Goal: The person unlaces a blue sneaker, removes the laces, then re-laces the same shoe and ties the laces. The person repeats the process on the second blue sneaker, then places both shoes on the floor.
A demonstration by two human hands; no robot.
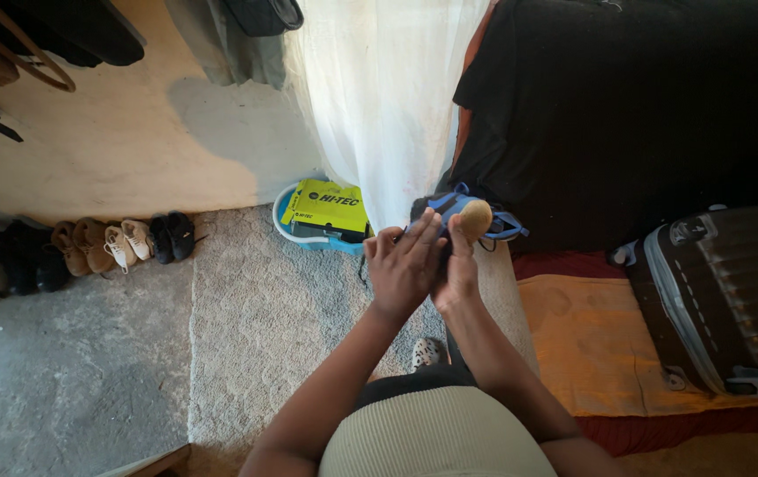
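Note:
My right hand (456, 276) is raised in front of me and closed around a small tan rounded object (476, 217), which sticks out above my fingers. My left hand (403, 265) lies flat against the right one with its fingers stretched out and a little apart, holding nothing of its own. Both hands hover over the grey carpet (264, 327). Just behind them on the floor lies a dark item with blue straps (509, 228), partly hidden by my hands.
A yellow box (326, 207) sits in a blue basin (283, 221) below a white curtain (379, 97). Several shoes (123, 242) line the wall at left. A dark suitcase (723, 300) lies on an orange cloth (591, 336) at right, below black-draped furniture (626, 106).

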